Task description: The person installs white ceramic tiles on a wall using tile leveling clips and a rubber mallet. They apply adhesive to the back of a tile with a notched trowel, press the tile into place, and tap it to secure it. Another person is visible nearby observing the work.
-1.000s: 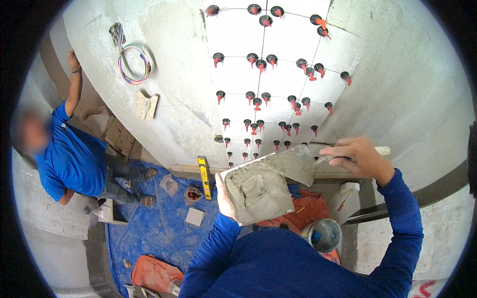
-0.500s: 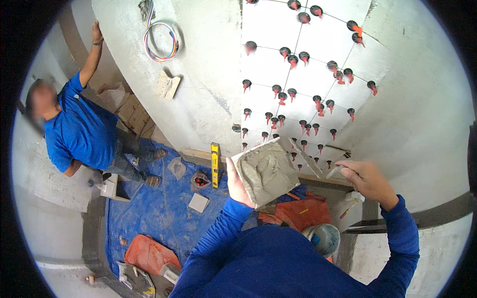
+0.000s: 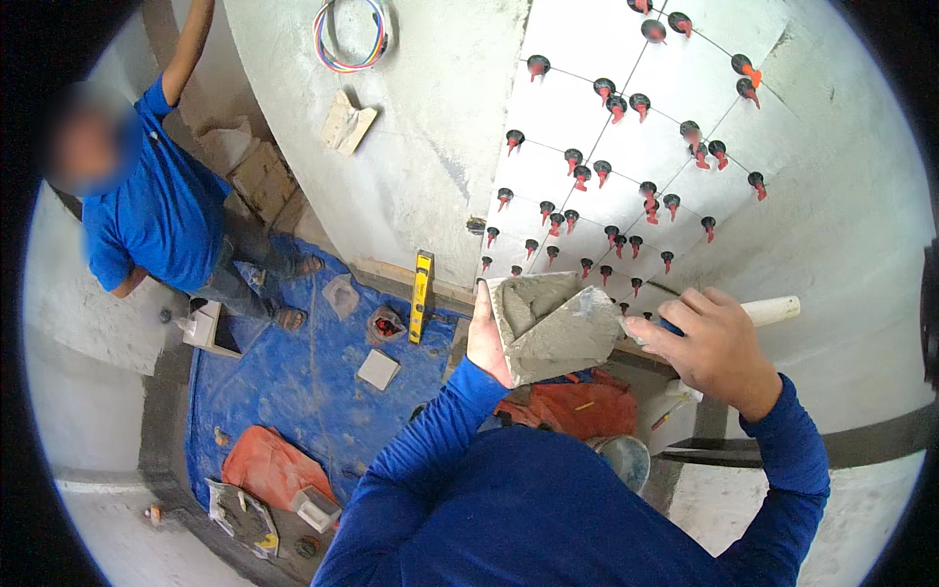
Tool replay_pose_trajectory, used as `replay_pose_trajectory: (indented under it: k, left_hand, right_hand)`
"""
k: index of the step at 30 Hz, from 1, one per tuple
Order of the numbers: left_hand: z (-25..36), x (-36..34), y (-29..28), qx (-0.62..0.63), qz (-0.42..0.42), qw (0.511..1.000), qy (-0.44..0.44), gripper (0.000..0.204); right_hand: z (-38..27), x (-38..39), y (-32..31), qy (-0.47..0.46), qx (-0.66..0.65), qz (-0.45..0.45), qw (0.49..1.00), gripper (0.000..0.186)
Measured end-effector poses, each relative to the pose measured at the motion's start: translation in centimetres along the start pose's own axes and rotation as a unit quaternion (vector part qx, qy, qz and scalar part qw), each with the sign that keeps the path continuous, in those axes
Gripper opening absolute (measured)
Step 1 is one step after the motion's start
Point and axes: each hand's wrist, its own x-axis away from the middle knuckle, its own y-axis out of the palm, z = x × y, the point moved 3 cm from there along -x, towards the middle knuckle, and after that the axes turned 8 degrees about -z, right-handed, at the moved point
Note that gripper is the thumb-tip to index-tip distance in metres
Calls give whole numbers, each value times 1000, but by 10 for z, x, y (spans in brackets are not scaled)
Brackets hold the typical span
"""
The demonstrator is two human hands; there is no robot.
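A square white tile [image 3: 499, 315] rests on my left hand [image 3: 487, 340], whose fingers support it from its left side and below. Grey mortar [image 3: 535, 293] covers the tile's upper face. In my right hand [image 3: 706, 342] is a trowel, its pale handle [image 3: 773, 311] sticking out to the right past my fingers. The mortar-smeared trowel blade [image 3: 577, 331] lies flat over the right part of the mortar and hides it. Beyond the tile is a wall of white tiles [image 3: 572, 112] studded with several black and red levelling clips [image 3: 603, 174].
A person in a blue shirt [image 3: 161, 210] stands at the left, one arm raised. On the blue tarp [image 3: 293, 391] lie a loose tile [image 3: 379, 369] and a bag of red pieces [image 3: 385, 324]. A yellow spirit level [image 3: 421, 296] leans upright. A bucket [image 3: 626, 460] stands beside me.
The trowel has swung from beside the tile onto the mortar, its blade now flat against it. My right hand has turned over. The view has shifted slightly.
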Motion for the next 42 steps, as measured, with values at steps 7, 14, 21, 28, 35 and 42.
replay_pose_trajectory:
  k: [7,14,21,28,35,42]
  left_hand:
    - [-13,1,14,-19,2,1000,-11,91]
    - [-14,-2,19,-35,26,998,43,89]
    - [8,-3,3,-10,3,997,81,90]
    - [9,0,11,-47,10,995,84,93]
    - [-4,-1,26,-73,27,994,71,94]
    - [-5,-2,24,-100,55,987,113,95]
  right_hand:
    - [5,-6,5,43,36,21,998,36]
    - [11,0,6,107,6,21,994,30]
    - [-11,28,-21,56,18,-9,998,35]
    - [-5,30,4,91,28,-11,995,40]
    - [6,19,-1,83,62,40,994,38]
    - [16,13,-5,116,60,17,991,36]
